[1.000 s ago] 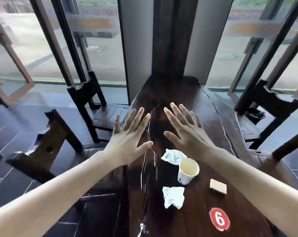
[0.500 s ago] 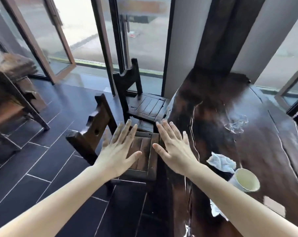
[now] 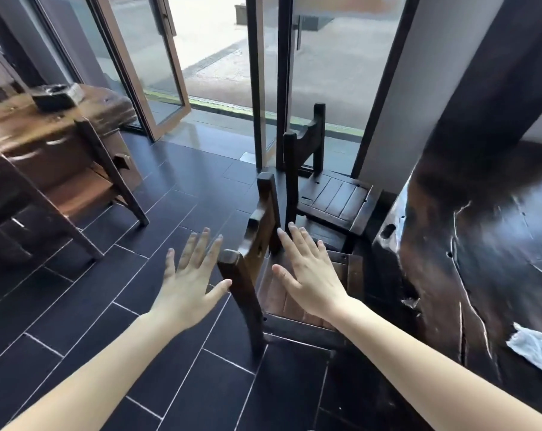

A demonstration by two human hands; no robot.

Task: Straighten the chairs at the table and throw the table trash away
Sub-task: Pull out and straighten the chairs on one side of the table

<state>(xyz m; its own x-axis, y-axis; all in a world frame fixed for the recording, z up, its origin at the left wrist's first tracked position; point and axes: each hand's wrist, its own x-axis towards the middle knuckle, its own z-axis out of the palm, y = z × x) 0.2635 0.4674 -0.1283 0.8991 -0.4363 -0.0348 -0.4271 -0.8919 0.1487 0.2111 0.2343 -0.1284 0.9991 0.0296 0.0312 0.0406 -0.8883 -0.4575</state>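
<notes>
A dark wooden chair (image 3: pixel 257 244) stands at the left side of the long dark table (image 3: pixel 481 244), its backrest toward me and turned at an angle. My left hand (image 3: pixel 192 281) is open, just left of the backrest's near post. My right hand (image 3: pixel 307 275) is open over the seat, just right of the backrest. Neither hand grips anything. A second dark chair (image 3: pixel 325 188) stands farther along the same side. A crumpled white napkin (image 3: pixel 534 349) lies on the table at the right edge of view.
Another wooden table (image 3: pixel 45 132) with a dark object on top stands at the left. An open glass door (image 3: pixel 145 66) and window frames line the far wall. Dark tiled floor (image 3: pixel 108 321) spreads between the two tables.
The view has swung left, off the tabletop and onto the chairs. Both open hands moved from above the table to either side of the near chair's backrest. The cup has left the view.
</notes>
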